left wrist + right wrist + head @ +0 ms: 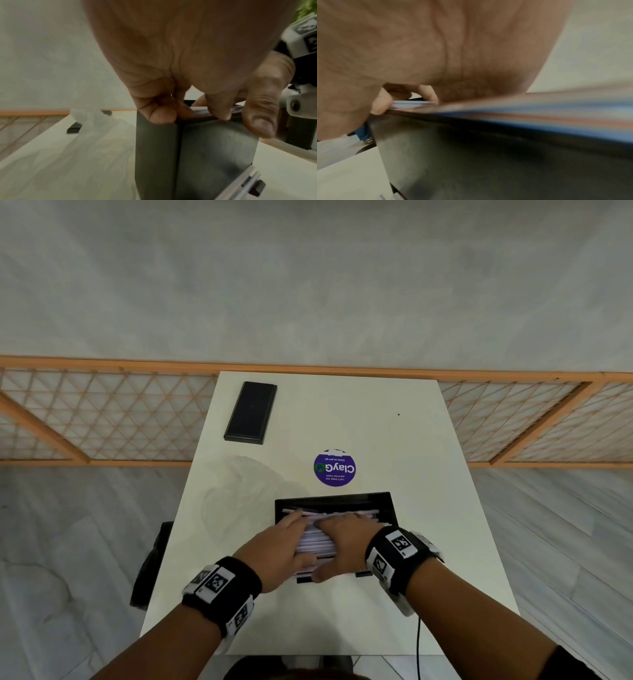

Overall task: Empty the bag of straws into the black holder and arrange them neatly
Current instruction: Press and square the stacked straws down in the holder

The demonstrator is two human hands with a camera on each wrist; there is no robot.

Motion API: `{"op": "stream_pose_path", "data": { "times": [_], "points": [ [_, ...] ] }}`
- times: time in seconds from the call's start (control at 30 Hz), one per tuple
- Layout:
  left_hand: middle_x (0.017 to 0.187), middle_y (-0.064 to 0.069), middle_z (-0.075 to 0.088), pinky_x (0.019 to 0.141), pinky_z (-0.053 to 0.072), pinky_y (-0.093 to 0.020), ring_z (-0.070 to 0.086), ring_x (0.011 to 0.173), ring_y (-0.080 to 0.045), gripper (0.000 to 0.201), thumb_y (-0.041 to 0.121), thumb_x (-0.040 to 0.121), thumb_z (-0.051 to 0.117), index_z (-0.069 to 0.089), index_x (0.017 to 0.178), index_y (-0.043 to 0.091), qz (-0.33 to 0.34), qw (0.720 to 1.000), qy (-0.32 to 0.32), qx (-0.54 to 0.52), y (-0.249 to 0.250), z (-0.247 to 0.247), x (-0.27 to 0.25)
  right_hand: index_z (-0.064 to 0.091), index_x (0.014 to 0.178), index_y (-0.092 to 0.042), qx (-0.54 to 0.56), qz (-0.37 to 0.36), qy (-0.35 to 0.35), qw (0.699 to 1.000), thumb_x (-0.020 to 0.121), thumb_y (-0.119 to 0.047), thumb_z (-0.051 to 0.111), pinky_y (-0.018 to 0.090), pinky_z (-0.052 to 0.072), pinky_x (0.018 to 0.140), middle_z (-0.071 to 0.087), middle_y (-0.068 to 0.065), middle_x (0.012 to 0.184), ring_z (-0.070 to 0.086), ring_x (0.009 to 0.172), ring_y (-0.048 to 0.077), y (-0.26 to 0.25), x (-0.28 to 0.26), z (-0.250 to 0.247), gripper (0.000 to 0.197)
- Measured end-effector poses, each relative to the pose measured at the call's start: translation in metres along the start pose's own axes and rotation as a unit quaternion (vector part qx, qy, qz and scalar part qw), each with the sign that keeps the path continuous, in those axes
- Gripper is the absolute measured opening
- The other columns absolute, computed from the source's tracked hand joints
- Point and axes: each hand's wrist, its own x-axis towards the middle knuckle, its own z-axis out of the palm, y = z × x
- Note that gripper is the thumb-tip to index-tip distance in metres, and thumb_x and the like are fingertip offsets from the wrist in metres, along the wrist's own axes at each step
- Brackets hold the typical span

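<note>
Straws (317, 537): already in black holder (385, 503), lower centre; empty bag (239, 491) at its left. Left hand (277, 553), right hand (346, 537): fingers flat, pressing straws level. Remaining: neatening.

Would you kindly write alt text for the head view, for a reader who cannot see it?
Both hands, left and right, press flat on straws stacked in a black holder on a white table. An empty clear bag lies left of it; a black lid and purple sticker lie beyond.
</note>
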Motion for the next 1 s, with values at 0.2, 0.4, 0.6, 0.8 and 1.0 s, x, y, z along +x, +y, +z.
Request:
{"op": "stream_pose_path", "data": {
  "times": [0.2,0.4,0.6,0.8,1.0],
  "points": [
    [0.159,-0.008,0.036,0.109,0.036,-0.037,0.041,0.137,-0.028,0.059,0.049,0.107,0.036,0.031,0.154,0.013,-0.01,0.983,-0.084,0.161,0.021,-0.004,0.003,0.042,0.146,-0.032,0.019,-0.004,-0.019,1.0,0.064,-0.079,0.068,0.043,0.046,0.107,0.051,-0.004,0.145,0.053,0.129,0.022,0.009,-0.004,0.007,0.097],
    [0.154,-0.006,0.042,0.107,0.038,-0.037,0.041,0.135,-0.027,0.061,0.053,0.107,0.031,0.03,0.154,0.014,-0.013,0.983,-0.068,0.171,0.013,0.008,0.002,0.04,0.145,-0.018,0.018,-0.003,0.045,0.999,0.058,-0.083,0.066,0.038,0.041,0.111,0.05,0.003,0.145,0.05,0.132,0.025,0.0,-0.001,0.005,0.112],
    [0.153,-0.008,0.043,0.106,0.04,-0.036,0.044,0.131,-0.027,0.086,0.064,0.093,0.003,0.028,0.156,0.012,0.024,0.976,-0.056,0.211,0.009,0.012,0.001,0.033,0.152,-0.016,-0.036,0.028,0.035,0.998,0.053,-0.085,0.07,0.046,0.033,0.117,0.052,0.006,0.142,0.051,0.129,0.028,-0.005,0.017,0.014,0.126],
    [0.145,-0.002,0.054,0.096,0.048,-0.028,0.055,0.118,-0.02,0.064,0.061,0.096,0.05,0.051,0.145,0.021,0.065,0.969,0.047,0.236,0.016,0.006,-0.005,0.05,0.137,-0.027,-0.056,0.027,0.038,0.997,0.057,-0.079,0.07,0.042,0.047,0.097,0.054,0.002,0.123,0.056,0.113,0.026,-0.003,0.022,0.017,0.097],
    [0.144,0.004,0.054,0.096,0.049,-0.038,0.059,0.12,-0.023,0.042,0.045,0.103,0.046,0.05,0.141,0.029,0.024,0.995,0.042,0.084,0.019,-0.019,-0.005,0.04,0.144,-0.038,-0.029,0.044,0.012,0.999,0.058,-0.074,0.068,0.046,0.049,0.093,0.049,0.003,0.129,0.052,0.119,0.03,-0.001,0.023,0.016,0.098]
  ]
}}
